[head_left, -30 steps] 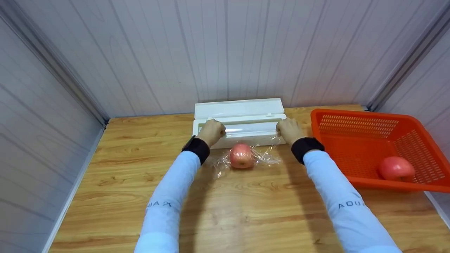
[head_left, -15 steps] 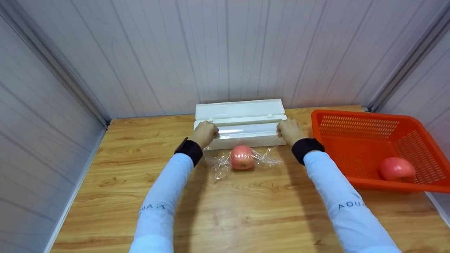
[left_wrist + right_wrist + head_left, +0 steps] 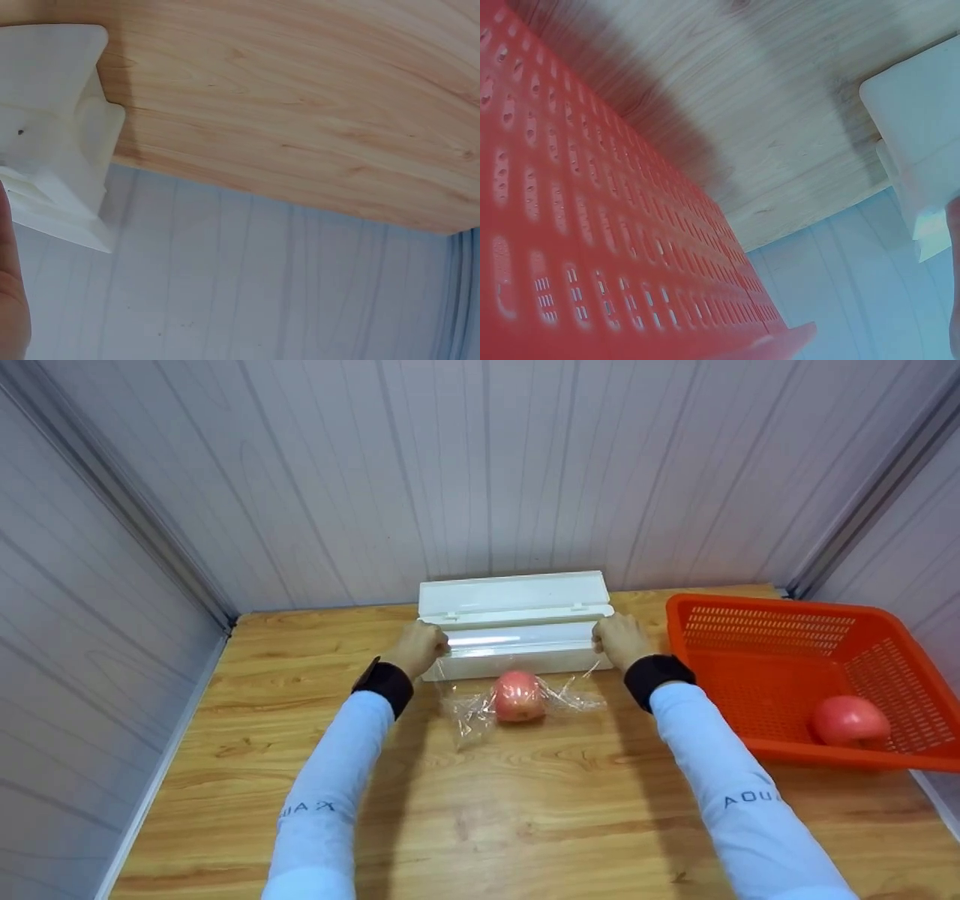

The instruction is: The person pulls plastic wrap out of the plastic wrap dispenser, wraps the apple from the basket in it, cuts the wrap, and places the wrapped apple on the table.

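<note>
A white cling film dispenser (image 3: 517, 664) stands at the back of the table, its lid (image 3: 514, 594) raised, with a glossy roll of cling film (image 3: 525, 636) inside. My left hand (image 3: 418, 649), fingers curled, pinches film at the dispenser's left end. At the right end my right hand (image 3: 621, 639) holds film too; fine clear strands hang below both hands. An apple (image 3: 517, 696) loosely wrapped in crumpled film (image 3: 474, 714) lies just in front. The wrist views show the dispenser's ends (image 3: 52, 120) and only a sliver of each hand.
To the right stands an orange slotted basket (image 3: 750, 682) with another apple (image 3: 850, 720) in it. Its slotted wall (image 3: 592, 210) fills much of the right wrist view. Ribbed white wall panels (image 3: 487, 472) rise behind the wooden table (image 3: 510, 825).
My left hand has slid left from over the roll to the dispenser's left end, showing more of the film. The right hand has stayed almost still.
</note>
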`<state>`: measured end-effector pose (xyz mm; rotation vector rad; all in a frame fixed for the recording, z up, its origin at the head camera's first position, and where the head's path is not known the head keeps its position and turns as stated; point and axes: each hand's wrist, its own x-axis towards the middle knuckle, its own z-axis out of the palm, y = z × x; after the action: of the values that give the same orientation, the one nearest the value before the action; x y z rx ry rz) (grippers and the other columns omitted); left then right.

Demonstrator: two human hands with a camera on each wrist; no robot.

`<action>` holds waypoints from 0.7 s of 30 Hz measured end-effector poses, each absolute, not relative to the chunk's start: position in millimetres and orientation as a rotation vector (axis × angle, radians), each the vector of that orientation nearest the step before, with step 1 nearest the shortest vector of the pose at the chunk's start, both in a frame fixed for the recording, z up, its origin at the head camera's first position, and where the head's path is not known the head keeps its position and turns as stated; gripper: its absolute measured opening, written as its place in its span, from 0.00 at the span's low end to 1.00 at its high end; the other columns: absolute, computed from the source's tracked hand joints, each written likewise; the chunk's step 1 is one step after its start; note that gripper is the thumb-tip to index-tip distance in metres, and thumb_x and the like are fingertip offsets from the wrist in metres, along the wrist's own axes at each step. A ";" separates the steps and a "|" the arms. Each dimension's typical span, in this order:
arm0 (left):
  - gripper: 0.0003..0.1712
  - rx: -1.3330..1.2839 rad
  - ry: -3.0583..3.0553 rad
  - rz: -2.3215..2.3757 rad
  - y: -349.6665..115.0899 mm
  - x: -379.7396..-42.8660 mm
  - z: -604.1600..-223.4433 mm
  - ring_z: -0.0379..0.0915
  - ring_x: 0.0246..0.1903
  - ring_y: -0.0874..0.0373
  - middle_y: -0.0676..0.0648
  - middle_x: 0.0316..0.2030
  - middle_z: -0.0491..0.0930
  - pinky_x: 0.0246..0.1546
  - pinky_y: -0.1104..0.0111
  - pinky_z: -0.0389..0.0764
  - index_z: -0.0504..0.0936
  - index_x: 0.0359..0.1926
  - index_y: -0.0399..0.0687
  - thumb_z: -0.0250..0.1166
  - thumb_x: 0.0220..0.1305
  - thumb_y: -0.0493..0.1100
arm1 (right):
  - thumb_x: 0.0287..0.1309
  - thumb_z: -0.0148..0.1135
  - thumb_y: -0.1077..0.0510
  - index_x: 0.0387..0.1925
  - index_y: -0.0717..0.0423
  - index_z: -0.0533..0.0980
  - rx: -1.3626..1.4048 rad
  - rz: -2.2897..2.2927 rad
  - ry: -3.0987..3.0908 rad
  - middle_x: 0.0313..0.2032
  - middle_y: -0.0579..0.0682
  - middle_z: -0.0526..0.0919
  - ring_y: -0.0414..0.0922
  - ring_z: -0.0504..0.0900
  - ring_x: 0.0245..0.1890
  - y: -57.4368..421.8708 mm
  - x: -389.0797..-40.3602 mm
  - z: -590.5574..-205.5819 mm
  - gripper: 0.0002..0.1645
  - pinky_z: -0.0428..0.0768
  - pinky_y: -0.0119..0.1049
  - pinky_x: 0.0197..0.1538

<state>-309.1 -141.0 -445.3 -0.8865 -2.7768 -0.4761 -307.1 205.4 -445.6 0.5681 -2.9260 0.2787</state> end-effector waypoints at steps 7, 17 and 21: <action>0.13 -0.885 -2.711 -0.490 -155.1 -306.3 -446.4 0.79 0.26 0.49 0.42 0.23 0.83 0.33 0.63 0.81 0.86 0.23 0.38 0.59 0.41 0.21 | 0.37 0.64 0.70 0.17 0.59 0.80 0.579 0.248 -2.914 0.22 0.55 0.82 0.56 0.78 0.29 205.1 -307.2 -445.9 0.05 0.77 0.49 0.34; 0.04 -0.843 -2.731 -0.533 -174.9 -301.6 -446.7 0.81 0.29 0.49 0.40 0.27 0.84 0.33 0.65 0.82 0.86 0.27 0.36 0.67 0.47 0.28 | 0.38 0.65 0.69 0.19 0.59 0.81 0.571 0.246 -2.908 0.25 0.56 0.83 0.56 0.79 0.30 201.1 -307.6 -445.6 0.03 0.77 0.50 0.33; 0.04 -0.828 -2.746 -0.562 -179.3 -301.4 -447.1 0.81 0.31 0.49 0.40 0.29 0.84 0.34 0.65 0.82 0.86 0.28 0.36 0.67 0.48 0.29 | 0.39 0.66 0.67 0.21 0.59 0.82 0.580 0.236 -2.897 0.26 0.57 0.84 0.57 0.79 0.30 199.3 -309.0 -445.0 0.03 0.78 0.50 0.33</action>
<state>-301.4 -179.3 -447.1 -0.8279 -2.7461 -0.5620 -309.0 199.3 -445.0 0.5805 -2.8973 0.2356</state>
